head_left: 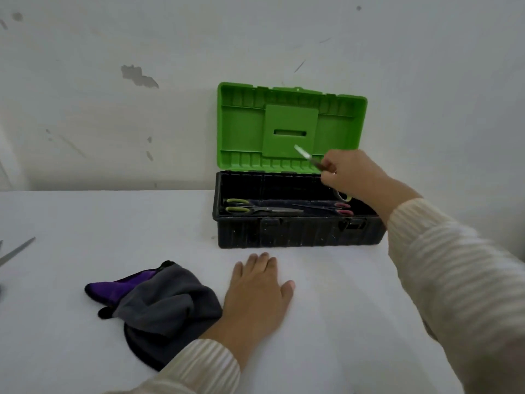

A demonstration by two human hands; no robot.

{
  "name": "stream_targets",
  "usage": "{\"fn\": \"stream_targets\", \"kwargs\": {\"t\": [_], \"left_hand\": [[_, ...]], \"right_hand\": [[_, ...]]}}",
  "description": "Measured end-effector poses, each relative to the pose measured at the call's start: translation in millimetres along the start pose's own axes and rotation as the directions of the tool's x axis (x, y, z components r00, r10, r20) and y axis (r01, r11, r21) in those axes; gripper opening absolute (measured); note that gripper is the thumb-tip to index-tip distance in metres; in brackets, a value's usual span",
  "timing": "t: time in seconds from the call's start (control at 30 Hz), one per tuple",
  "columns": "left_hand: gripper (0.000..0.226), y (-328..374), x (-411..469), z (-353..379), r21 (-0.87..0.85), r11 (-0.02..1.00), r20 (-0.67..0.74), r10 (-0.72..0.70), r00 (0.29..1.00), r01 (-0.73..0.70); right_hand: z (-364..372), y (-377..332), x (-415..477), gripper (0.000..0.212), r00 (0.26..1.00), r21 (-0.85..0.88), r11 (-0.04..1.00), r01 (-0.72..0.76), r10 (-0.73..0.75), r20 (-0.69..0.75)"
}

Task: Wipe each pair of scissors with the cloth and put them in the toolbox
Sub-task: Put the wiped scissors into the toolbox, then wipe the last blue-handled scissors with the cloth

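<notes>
A black toolbox (298,233) with its green lid (241,129) raised stands against the wall. My right hand (352,174) hovers over its right half, gripping a pair of scissors (305,155) whose blades point up and left; a pale green handle loop shows below the fist. Inside the box lie green-handled scissors (255,209) on the left and red-handled scissors (332,207) on the right. My left hand (257,294) rests flat on the white table, fingers apart, holding nothing. The grey and purple cloth (159,305) lies crumpled just left of it.
Metal blades of another tool (17,251) poke in at the table's left edge. The white table (326,322) runs to a scuffed white wall behind the toolbox.
</notes>
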State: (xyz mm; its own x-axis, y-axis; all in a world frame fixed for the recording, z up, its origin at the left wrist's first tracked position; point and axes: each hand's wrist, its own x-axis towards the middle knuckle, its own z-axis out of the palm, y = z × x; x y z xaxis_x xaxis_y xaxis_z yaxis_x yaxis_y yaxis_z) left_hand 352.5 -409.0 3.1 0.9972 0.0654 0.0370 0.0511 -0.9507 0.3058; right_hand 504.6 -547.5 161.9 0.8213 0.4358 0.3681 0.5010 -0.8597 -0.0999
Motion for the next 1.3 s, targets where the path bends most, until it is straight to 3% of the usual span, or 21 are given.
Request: {"fn": "stream_targets", "kwargs": {"t": [0.07,0.17,0.33,0.47,0.53,0.67,0.7,0.77,0.8,0.83,0.93,1.0,1.03,1.1,1.17,1.23,1.3], "left_hand": [[0.064,-1.3,2.1,2.8,-0.009,1.000,-0.012,-0.006,1.000,0.006],[0.065,-1.0,3.6,3.1,-0.008,1.000,-0.019,-0.016,1.000,0.016],[0.065,-0.5,7.1,5.7,-0.016,0.999,-0.021,-0.033,0.999,0.032],[0.065,-0.5,7.6,6.6,-0.011,0.999,-0.017,-0.042,0.999,0.042],[0.065,0.6,7.4,5.2,-0.012,0.999,-0.005,-0.047,0.999,0.047],[0.056,0.3,8.0,-1.1,-0.184,0.982,-0.008,-0.054,0.999,0.052],[0.049,0.0,6.0,-6.1,-0.350,0.932,-0.026,-0.108,0.994,0.092],[0.035,-3.1,-1.3,-22.2,-0.731,0.660,-0.037,-0.290,0.956,0.172],[0.030,-6.5,-6.3,-32.6,-0.845,0.511,-0.041,-0.358,0.933,0.159],[0.028,-11.7,-11.7,-45.3,-0.897,0.428,-0.084,-0.403,0.911,0.107],[0.032,-45.7,-27.7,-82.0,-0.912,0.406,-0.267,-0.470,0.841,-0.063],[0.034,-84.7,-37.0,-101.8,-0.887,0.457,-0.334,-0.525,0.782,-0.072],[0.034,-105.9,-38.9,-108.0,-0.871,0.491,-0.343,-0.568,0.748,-0.026],[0.035,-164.0,-47.5,-117.7,-0.781,0.600,-0.351,-0.652,0.672,0.175],[0.041,-214.2,-56.5,-122.5,-0.588,0.663,-0.292,-0.708,0.644,0.463],[0.050,-261.6,-72.8,-126.4,-0.346,0.609,-0.201,-0.791,0.578,0.713],[0.047,-291.8,-85.4,-130.8,-0.171,0.534,-0.129,-0.846,0.518,0.828]], "right_hand": [[22.9,13.4,18.7,0.018,0.979,-0.160,0.984,0.082,-0.049,0.199],[58.7,26.2,35.4,0.016,0.921,-0.238,0.961,0.145,-0.043,0.388],[109.3,46.8,56.6,0.023,0.832,-0.333,0.931,0.150,0.063,0.551],[106.6,52.1,59.1,0.022,0.859,-0.283,0.953,0.104,0.058,0.509],[92.1,44.6,53.5,0.023,0.915,-0.236,0.968,0.087,0.015,0.403],[52.7,-8.3,27.9,0.019,0.989,0.094,0.994,-0.053,0.039,0.144],[44.6,-26.2,16.3,0.018,0.991,0.239,0.967,-0.091,0.064,0.118],[38.3,-59.7,-9.2,0.014,0.987,0.530,0.833,-0.158,0.112,0.118],[38.7,-76.1,-22.6,0.013,0.980,0.630,0.752,-0.195,0.129,0.149],[41.2,-92.0,-35.5,0.011,0.974,0.694,0.685,-0.223,0.127,0.188],[58.2,-142.6,-67.1,0.013,0.957,0.741,0.628,-0.238,0.023,0.288],[73.8,-177.5,-83.2,0.014,0.959,0.643,0.755,-0.132,-0.067,0.275],[78.8,-192.0,-91.4,0.016,0.967,0.563,0.824,-0.060,-0.092,0.237],[86.0,-227.1,-105.9,0.023,0.963,0.498,0.867,0.031,-0.159,0.216],[91.5,-246.6,-117.9,0.039,0.925,0.450,0.893,0.010,-0.179,0.335],[99.4,-262.3,-126.5,0.044,0.892,0.329,0.944,0.038,-0.180,0.414],[101.5,-269.6,-128.1,0.027,0.915,0.254,0.965,0.066,-0.160,0.371]]}}
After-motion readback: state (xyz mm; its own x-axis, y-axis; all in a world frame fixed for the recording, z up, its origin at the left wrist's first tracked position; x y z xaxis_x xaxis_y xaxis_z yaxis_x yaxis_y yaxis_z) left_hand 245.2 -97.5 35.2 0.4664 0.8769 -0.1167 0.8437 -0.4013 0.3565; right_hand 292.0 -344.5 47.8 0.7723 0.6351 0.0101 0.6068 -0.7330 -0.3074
